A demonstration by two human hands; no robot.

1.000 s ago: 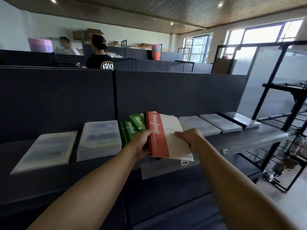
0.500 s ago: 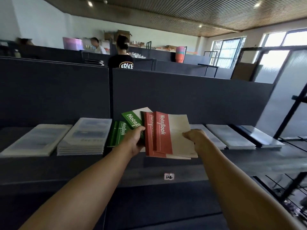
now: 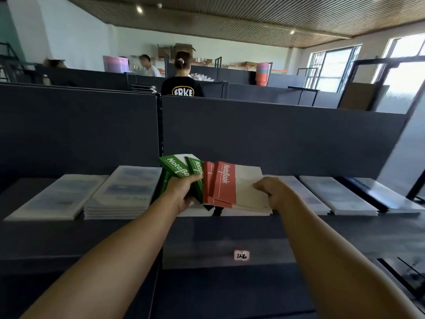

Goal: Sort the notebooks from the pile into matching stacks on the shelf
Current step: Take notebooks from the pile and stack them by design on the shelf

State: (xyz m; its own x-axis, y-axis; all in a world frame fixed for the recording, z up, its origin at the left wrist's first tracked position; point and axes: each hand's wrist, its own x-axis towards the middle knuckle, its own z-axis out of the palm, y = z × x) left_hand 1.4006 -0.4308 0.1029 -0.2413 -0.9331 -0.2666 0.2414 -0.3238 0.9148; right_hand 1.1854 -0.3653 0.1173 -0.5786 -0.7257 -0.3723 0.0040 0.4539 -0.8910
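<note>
The left hand (image 3: 184,194) gripped a fan of green notebooks (image 3: 178,172) and red notebooks (image 3: 224,183) above the middle of the shelf (image 3: 299,231), near its back edge. The right hand (image 3: 273,192) pinched the right edge of the topmost red one. Pale stacks (image 3: 124,192) lay along the shelf on both sides.

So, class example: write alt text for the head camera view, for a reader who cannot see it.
A person's left hand grips fanned green notebooks while the right hand holds red notebooks above a dark shelf. Pale notebook stacks lie on either side.
</note>
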